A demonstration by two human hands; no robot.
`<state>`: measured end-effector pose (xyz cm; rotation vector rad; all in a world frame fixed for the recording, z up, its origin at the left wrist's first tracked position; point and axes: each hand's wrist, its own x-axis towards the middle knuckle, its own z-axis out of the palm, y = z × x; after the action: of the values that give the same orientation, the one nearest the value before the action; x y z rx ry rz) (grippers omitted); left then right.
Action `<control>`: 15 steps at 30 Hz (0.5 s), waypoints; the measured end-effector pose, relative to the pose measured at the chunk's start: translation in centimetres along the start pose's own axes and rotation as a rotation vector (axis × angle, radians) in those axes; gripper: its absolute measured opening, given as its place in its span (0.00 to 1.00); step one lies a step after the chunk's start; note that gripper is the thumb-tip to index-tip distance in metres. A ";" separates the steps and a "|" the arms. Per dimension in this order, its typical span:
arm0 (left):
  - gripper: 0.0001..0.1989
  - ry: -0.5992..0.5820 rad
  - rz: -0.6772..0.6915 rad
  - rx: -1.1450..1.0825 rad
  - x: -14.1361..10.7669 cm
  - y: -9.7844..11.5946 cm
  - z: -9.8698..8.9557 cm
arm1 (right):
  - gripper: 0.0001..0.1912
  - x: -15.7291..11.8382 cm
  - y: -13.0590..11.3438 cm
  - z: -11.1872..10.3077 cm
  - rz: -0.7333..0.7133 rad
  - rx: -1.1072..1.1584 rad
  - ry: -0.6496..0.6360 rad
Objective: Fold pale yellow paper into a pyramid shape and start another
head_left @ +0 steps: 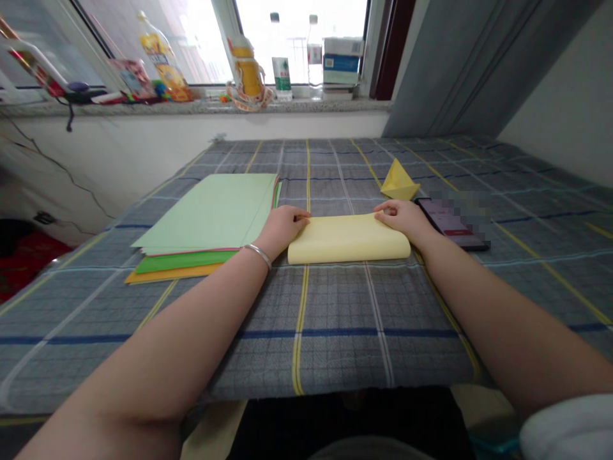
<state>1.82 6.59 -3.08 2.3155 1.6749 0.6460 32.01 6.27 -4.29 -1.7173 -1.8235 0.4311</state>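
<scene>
A sheet of pale yellow paper lies in front of me, bent over on itself with a rounded, uncreased edge toward me. At its far left corner, my left hand pinches the paper between thumb and fingers. My right hand pinches the far right corner the same way. Just beyond my right hand stands a folded yellow paper boat. A smartphone with a lit screen lies to the right of that hand. Left of my left hand is a stack of coloured paper, pale green on top.
A grey plaid cloth covers the table. On the windowsill behind stand a juice bottle, a yellow flask, clear bottles and stacked boxes. A grey curtain hangs at the right.
</scene>
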 end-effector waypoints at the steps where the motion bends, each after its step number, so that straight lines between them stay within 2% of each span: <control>1: 0.13 -0.008 0.009 0.025 0.0 0.0 0.0 | 0.16 0.0 0.0 0.0 -0.003 -0.004 -0.002; 5: 0.14 -0.012 0.031 0.087 0.1 -0.1 0.0 | 0.16 0.0 -0.1 0.0 -0.003 -0.013 0.000; 15: 0.14 -0.006 0.020 0.087 0.0 -0.2 0.1 | 0.16 0.1 0.1 0.1 -0.002 -0.013 -0.010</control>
<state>1.72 6.67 -3.25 2.3936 1.7116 0.5808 32.01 6.43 -4.35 -1.7251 -1.8382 0.4292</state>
